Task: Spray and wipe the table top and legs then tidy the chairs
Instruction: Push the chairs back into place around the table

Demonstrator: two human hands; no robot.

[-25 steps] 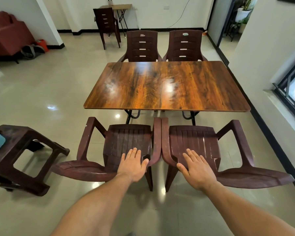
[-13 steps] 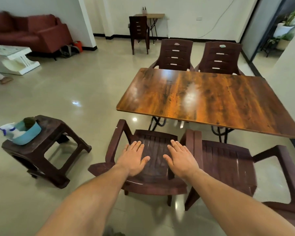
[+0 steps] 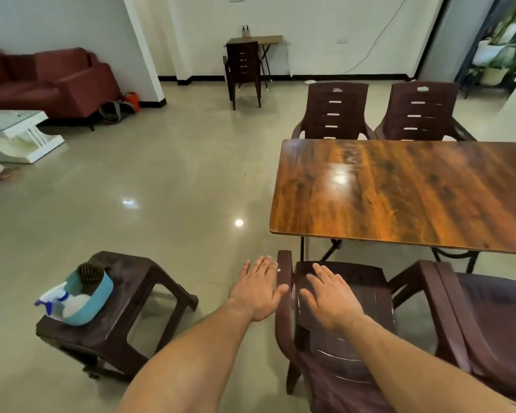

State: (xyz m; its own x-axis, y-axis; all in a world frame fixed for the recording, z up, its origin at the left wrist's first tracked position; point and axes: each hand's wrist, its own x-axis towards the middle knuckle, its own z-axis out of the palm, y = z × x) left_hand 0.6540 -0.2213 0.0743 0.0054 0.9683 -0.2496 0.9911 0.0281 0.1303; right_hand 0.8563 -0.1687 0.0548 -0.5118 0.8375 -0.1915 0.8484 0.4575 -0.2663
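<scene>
Moved since earlier frame: view has swung left; left hand (image 3: 258, 293), before on the seat, is now outside the armrest — right hand (image 3: 328, 299) stays over the seat.
Head view, hands: both flat, fingers spread loosely, gripping nothing.
Head view, chair (image 3: 334, 329): near left of the table (image 3: 399, 189), not pushed in; a second chair (image 3: 489, 317) touches it on the right.
Handling: moulded plastic, judged light and stiff, likely to slide on the glossy floor (image 3: 176, 189) — take by armrests or backrest.
Supplies: spray bottle (image 3: 57, 302) in a blue tub (image 3: 96, 302) on the stool (image 3: 137, 287), left.
</scene>
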